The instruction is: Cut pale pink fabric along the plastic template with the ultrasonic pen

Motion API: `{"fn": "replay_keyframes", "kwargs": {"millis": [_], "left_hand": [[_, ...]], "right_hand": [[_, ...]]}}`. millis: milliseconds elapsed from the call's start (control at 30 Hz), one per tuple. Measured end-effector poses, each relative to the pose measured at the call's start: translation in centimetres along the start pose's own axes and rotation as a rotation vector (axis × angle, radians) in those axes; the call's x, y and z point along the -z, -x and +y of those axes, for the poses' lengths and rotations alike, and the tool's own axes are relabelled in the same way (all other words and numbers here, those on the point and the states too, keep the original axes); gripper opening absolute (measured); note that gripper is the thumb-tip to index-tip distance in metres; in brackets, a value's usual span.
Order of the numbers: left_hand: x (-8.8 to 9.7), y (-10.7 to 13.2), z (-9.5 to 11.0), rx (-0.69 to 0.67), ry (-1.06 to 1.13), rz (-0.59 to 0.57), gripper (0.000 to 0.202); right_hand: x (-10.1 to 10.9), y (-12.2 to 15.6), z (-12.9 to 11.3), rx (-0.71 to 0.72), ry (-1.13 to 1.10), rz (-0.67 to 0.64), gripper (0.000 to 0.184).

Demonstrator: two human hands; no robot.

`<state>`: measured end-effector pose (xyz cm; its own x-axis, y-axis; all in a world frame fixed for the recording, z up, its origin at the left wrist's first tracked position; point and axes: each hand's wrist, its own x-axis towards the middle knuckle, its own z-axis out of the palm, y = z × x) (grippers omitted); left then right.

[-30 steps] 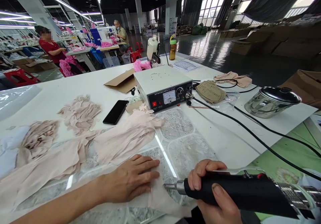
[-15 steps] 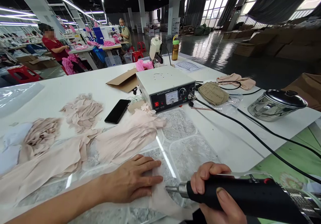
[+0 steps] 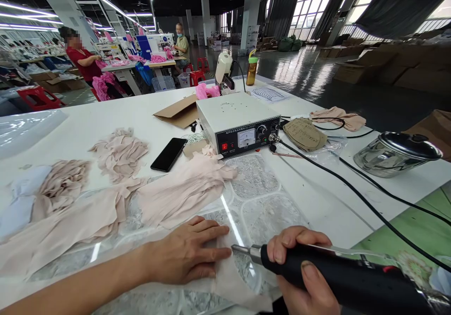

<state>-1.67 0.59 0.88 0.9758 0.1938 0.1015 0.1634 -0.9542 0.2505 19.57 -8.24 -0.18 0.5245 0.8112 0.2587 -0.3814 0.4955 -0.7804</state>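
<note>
My left hand (image 3: 195, 254) lies flat with its fingers spread, pressing a piece of thin beige fabric (image 3: 230, 279) onto the stone-patterned sheet (image 3: 269, 218). My right hand (image 3: 299, 263) is wrapped around the black body of a handheld ultrasonic cutter (image 3: 327, 272). The cutter's metal tip points left and sits close to my left index fingertip, at the fabric's edge; whether it touches the fabric I cannot tell. Beyond my left hand lies a bunched stack of beige fabric pieces (image 3: 185, 185), with another beige length (image 3: 81, 216) to its left.
A control box (image 3: 246, 138) with a dial stands mid-table, its black cable (image 3: 338, 192) running right. A phone (image 3: 169, 154), a cardboard piece (image 3: 178, 112), card patterns (image 3: 305, 134) and a lidded steel pot (image 3: 394, 155) lie around. Two people work at machines at the back left.
The cutter's tip has moved a little away from me along the fabric's edge, up beside my left index fingertip. My left hand stays pressed in place. The view has shifted slightly.
</note>
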Motion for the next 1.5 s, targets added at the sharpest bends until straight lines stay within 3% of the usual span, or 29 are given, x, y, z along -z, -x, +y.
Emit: {"fn": "replay_keyframes", "kwargs": {"millis": [367,500,767,900,1200,1500], "left_hand": [[-0.1,-0.1,0.2,0.006,0.003,0.018,0.038],[-0.2,0.1,-0.5,-0.023,-0.017,0.017,0.039],[1.2,0.1,-2.3,-0.075,-0.052,-0.114,0.039],[1.1,0.2,-1.4,-0.04,-0.068,-0.111,0.043],[-0.1,0.8,2.0,0.03,0.003,0.033,0.037],[-0.6,0.8,2.2,0.051,0.031,0.032,0.038]], "right_hand": [[-0.4,-0.4,0.1,0.031,0.022,-0.093,0.006],[-0.1,-0.6,-0.1,0.034,-0.008,-0.058,0.008],[0.2,0.1,-0.9,-0.024,-0.105,0.016,0.011],[0.4,0.4,-0.2,-0.034,-0.136,0.002,0.011],[1.0,0.9,-0.2,-0.067,-0.164,-0.045,0.011],[0.8,1.1,-0.7,-0.128,-0.141,-0.04,0.011]]}}
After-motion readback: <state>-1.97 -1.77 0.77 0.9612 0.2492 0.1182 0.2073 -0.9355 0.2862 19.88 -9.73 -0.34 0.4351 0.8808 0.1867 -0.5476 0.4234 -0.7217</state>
